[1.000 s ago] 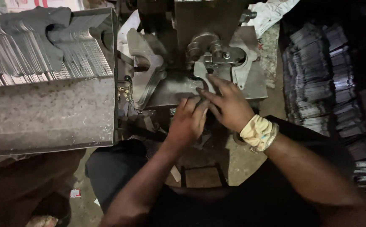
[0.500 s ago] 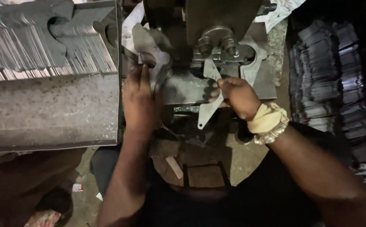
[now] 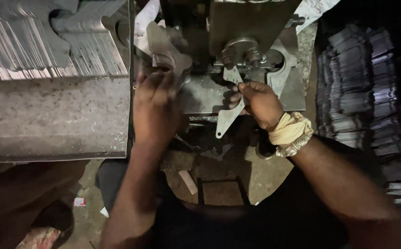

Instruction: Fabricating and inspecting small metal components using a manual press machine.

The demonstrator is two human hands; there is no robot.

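My right hand [image 3: 259,102] grips a flat shaped metal blank [image 3: 228,119] and holds it under the round die [image 3: 240,51] of a press machine [image 3: 251,27]. The blank's narrow end with a small hole points down toward me. A yellow cloth band [image 3: 291,133] wraps my right wrist. My left hand [image 3: 155,102] reaches up to the left side of the press bed and closes on another flat metal blank [image 3: 163,44] standing at the edge of the stack.
A grey metal tray [image 3: 53,115] at the left holds several upright stamped blanks [image 3: 43,46]. Dark stacks of finished pieces [image 3: 361,92] fill the right side. A small stool frame [image 3: 221,191] and scraps lie on the floor below.
My left hand moved from the middle of the press bed up and left to the blanks by the tray. My right hand drew a blank out under the die.
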